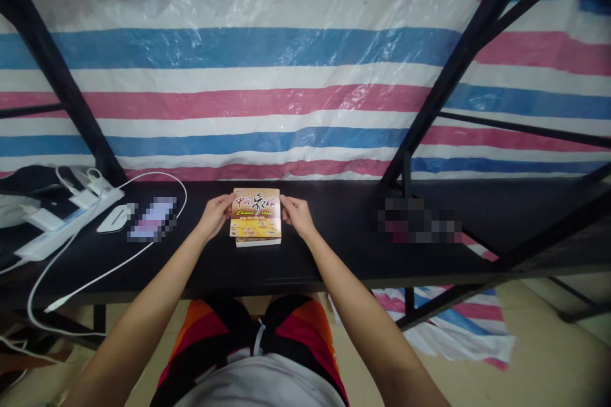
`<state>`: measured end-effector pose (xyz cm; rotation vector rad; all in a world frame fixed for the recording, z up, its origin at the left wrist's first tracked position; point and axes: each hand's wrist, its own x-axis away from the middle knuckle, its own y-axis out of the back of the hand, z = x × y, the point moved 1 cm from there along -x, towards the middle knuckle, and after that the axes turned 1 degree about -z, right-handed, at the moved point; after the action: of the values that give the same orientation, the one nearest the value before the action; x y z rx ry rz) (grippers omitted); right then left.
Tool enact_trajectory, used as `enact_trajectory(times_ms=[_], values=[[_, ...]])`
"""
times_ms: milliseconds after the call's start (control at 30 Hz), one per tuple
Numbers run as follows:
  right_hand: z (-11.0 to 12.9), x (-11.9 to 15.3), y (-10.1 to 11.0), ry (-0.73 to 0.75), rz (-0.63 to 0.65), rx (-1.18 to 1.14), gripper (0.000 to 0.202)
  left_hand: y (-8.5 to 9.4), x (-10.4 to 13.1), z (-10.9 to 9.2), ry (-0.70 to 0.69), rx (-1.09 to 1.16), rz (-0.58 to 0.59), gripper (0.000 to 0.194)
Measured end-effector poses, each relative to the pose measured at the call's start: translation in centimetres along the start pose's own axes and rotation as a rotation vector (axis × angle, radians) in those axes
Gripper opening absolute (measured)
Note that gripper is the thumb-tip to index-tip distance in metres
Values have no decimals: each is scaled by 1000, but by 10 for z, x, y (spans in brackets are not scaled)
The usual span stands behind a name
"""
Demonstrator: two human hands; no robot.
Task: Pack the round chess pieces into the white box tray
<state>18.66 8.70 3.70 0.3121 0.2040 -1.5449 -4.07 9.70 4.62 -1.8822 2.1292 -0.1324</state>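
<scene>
A flat yellow and brown lid point(256, 213) printed "Chinese chess" is in the middle of the black shelf-like table. Under its near edge shows the white side of a box base point(258, 243); the rest of that base is hidden by the lid. My left hand point(217, 215) pinches the lid at its left edge. At the right edge, my right hand point(296, 213) grips it with thumb and fingers. Whether the lid is touching the base or just above it, I cannot tell.
To the left on the black table point(334, 261) lie a white power strip point(71, 219) with plugs, a white cable point(109, 275), a white flat device point(113, 219) and a blurred-out phone-like item point(153, 219). Blurred dark items point(415, 220) lie right. Black metal posts frame a striped sheet point(267, 102).
</scene>
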Motion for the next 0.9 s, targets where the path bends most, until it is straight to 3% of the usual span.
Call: enact_trajectory(times_ms=[167, 300, 433, 667, 800, 900], values=[[-4, 0, -3, -70, 104, -83, 43, 4, -5, 4, 80, 116, -16, 28], [-4, -3, 1, -5, -30, -34, 47, 3, -2, 0, 47, 183, 32, 23], [-4, -6, 9, 23, -119, -34, 51, 2, 5, -11, 46, 189, 165, 39], [-16, -10, 10, 172, -74, 202, 61, 7, 3, -9, -78, -67, 170, 49], [-19, -10, 4, 125, 38, 280, 82, 4, -8, 0, -85, -319, 149, 54], [-18, -19, 1, 104, 70, 366, 75, -1, -25, 3, -150, -473, 85, 56]])
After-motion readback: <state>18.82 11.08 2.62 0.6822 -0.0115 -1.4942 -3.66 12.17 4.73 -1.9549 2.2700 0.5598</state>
